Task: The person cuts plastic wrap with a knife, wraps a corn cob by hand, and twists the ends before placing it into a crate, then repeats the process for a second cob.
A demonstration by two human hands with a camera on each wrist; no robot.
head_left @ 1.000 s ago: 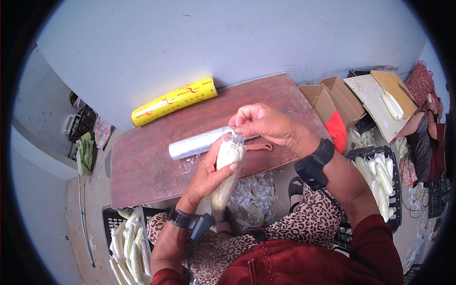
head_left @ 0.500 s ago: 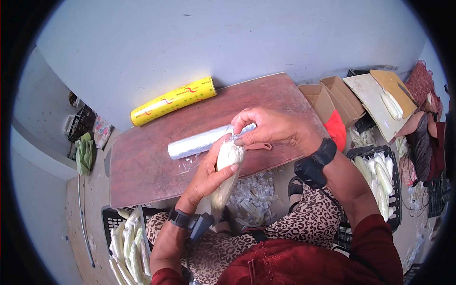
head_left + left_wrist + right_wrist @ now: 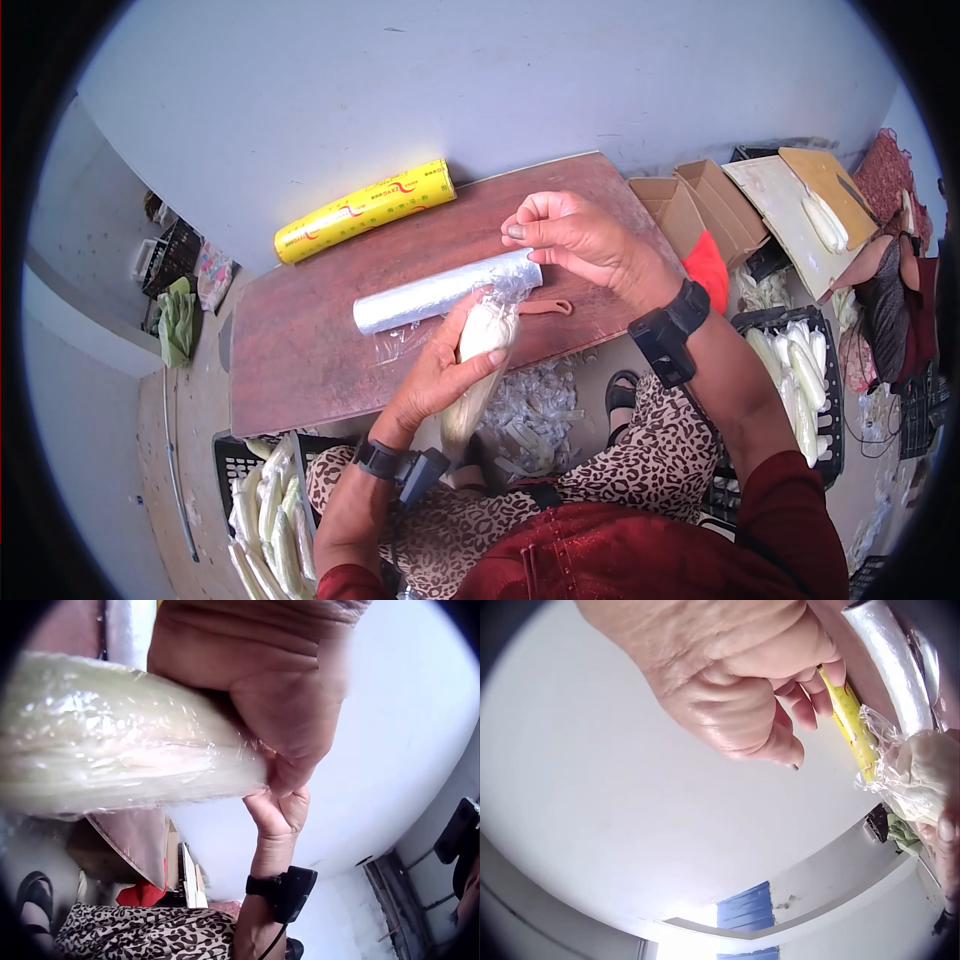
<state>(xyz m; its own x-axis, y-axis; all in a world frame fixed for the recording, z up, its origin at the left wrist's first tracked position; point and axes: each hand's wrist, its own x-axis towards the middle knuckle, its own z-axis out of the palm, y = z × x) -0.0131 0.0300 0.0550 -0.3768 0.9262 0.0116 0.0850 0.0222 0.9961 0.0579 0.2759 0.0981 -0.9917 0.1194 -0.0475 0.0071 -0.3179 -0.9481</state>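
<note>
A pale, film-wrapped vegetable (image 3: 479,372) is held upright by the left hand (image 3: 437,372), whose thumb and fingers curl round it. Clear film stands loose and crumpled at its top, best seen in the right wrist view. The right hand (image 3: 590,245) is raised above and to the right of that top, apart from it, its fingers loosely bent with nothing visible between them. Just behind the vegetable a roll of clear film (image 3: 440,292) lies on the red-brown table (image 3: 300,370). The left wrist view shows smooth, shiny film along the vegetable's side (image 3: 135,742).
A yellow printed roll (image 3: 366,212) lies at the table's back edge. A peeler-like brown handle (image 3: 546,307) is beside the film roll. Crates of pale vegetables (image 3: 270,520) (image 3: 800,370) stand left and right. Film scraps (image 3: 535,415) lie below the table; cardboard boxes (image 3: 715,215) stand right.
The right hand has let go of the film at the vegetable's top and moved up and to the right. The left hand keeps its grip, nearly still.
</note>
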